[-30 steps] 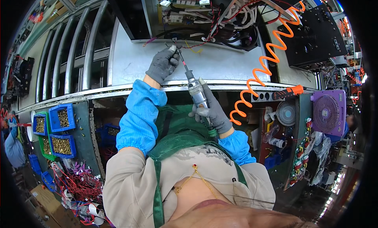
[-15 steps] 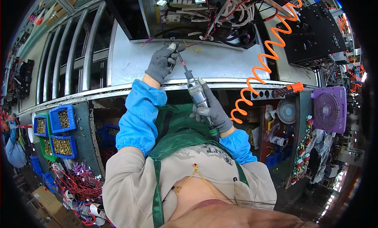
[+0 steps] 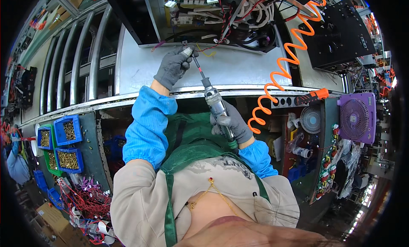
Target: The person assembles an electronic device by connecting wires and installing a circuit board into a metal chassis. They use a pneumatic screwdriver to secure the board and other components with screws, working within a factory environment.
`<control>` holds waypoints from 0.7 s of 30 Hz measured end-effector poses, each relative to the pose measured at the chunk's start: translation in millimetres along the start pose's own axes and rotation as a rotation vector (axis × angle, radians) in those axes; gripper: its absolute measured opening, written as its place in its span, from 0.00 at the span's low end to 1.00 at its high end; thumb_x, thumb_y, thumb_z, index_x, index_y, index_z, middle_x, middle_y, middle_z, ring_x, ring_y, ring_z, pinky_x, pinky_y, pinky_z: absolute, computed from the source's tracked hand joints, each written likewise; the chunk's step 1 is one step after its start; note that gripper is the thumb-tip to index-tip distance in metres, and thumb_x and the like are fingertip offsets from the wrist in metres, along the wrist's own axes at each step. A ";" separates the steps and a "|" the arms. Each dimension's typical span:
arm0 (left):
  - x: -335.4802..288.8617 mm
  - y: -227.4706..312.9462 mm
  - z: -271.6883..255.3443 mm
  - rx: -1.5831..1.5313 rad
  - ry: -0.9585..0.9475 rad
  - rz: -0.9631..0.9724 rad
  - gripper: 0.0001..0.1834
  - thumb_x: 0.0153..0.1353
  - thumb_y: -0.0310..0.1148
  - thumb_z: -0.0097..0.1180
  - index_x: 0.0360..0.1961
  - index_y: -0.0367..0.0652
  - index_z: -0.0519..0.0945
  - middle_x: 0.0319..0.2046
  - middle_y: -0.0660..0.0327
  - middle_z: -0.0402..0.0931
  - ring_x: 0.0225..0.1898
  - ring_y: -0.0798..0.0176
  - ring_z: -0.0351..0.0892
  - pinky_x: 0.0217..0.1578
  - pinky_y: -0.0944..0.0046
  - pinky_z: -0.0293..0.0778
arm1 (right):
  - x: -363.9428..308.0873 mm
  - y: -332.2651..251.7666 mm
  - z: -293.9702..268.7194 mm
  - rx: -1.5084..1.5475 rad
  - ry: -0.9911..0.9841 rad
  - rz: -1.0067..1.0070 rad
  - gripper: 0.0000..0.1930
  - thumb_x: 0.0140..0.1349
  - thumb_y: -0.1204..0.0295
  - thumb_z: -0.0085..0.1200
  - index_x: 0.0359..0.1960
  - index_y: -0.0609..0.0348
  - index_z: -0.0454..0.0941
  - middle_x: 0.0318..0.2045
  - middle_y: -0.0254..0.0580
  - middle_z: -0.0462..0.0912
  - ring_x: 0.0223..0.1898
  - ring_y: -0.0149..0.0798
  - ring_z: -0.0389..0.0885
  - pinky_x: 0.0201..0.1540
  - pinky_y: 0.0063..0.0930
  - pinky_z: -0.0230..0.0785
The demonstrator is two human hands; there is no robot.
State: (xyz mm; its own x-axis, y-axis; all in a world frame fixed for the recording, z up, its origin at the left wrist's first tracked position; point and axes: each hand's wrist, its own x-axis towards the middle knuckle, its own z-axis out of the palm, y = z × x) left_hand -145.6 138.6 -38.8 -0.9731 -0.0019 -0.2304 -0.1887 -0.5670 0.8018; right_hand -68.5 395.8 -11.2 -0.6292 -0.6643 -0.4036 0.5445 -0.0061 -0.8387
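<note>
Holds a silver power screwdriver (image 3: 216,103) in the gray-gloved right hand (image 3: 238,123), on the near side of the open cabinet (image 3: 136,12), fingers wrapped closely around the body, bit (image 3: 197,64) slanting up and leftward toward the cabinet's lower edge. Has the gray-gloved left hand (image 3: 172,69) at the bit's upper end, just in front of the cabinet's lower edge, fingers curled narrow and thumb out; cannot tell of any small part pinched there. Has a yellow wire (image 3: 206,54) hanging out at the cabinet's lower front, twisted red-and-black wires (image 3: 227,29) inside the cabinet. Faces a metal-topped counter (image 3: 145,72), bare metal showing in front of the cabinet. Has an orange coiled hose (image 3: 284,63) to the cabinet's right, a black unit (image 3: 336,42) farther right of the cabinet, a purple fan (image 3: 357,119) far right and nearer than the cabinet, blue bins (image 3: 69,142) of brass-coloured screws (image 3: 68,159) far left and nearer than the cabinet.
</note>
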 end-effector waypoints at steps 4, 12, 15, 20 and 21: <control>5.8 2.5 3.9 -0.030 -0.017 -0.010 0.11 0.63 0.32 0.52 0.43 0.37 0.76 0.34 0.57 0.79 0.24 0.80 0.68 0.18 0.84 0.64 | -4.9 -8.3 -1.4 -0.020 0.014 0.016 0.40 0.36 0.54 0.64 0.52 0.61 0.65 0.26 0.39 0.75 0.17 0.31 0.76 0.22 0.24 0.74; 4.0 -1.3 7.9 -0.302 -0.013 -0.103 0.15 0.64 0.30 0.50 0.49 0.32 0.72 0.40 0.51 0.77 0.25 0.77 0.70 0.18 0.83 0.66 | -5.6 -3.8 1.7 0.056 0.013 0.010 0.40 0.36 0.53 0.65 0.52 0.60 0.65 0.26 0.39 0.75 0.17 0.31 0.76 0.21 0.24 0.74; 2.5 0.4 6.4 -0.236 0.002 -0.084 0.15 0.64 0.30 0.49 0.50 0.33 0.73 0.41 0.52 0.76 0.24 0.78 0.68 0.18 0.83 0.65 | -3.3 -1.7 -2.6 0.008 0.004 -0.001 0.41 0.35 0.53 0.66 0.52 0.60 0.65 0.25 0.39 0.75 0.17 0.31 0.76 0.21 0.24 0.74; 22.3 -3.9 -9.1 0.094 0.177 0.093 0.16 0.61 0.37 0.53 0.45 0.37 0.77 0.34 0.59 0.77 0.26 0.77 0.69 0.21 0.78 0.67 | -5.1 -7.1 -3.2 0.016 0.010 -0.062 0.44 0.33 0.51 0.67 0.53 0.61 0.64 0.25 0.39 0.74 0.17 0.31 0.76 0.22 0.25 0.74; 29.5 -9.1 -1.1 0.424 0.321 0.213 0.17 0.58 0.43 0.54 0.41 0.41 0.80 0.30 0.57 0.77 0.27 0.67 0.72 0.27 0.67 0.70 | -4.6 -9.9 -2.1 0.027 0.010 -0.067 0.45 0.33 0.51 0.67 0.54 0.61 0.64 0.25 0.39 0.74 0.17 0.31 0.75 0.22 0.25 0.74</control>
State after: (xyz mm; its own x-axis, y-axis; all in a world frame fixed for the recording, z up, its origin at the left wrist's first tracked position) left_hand -172.5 142.7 -53.5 -0.9190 -0.3677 -0.1421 -0.0937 -0.1463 0.9848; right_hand -72.1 400.5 -1.9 -0.6697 -0.6545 -0.3508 0.5157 -0.0700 -0.8539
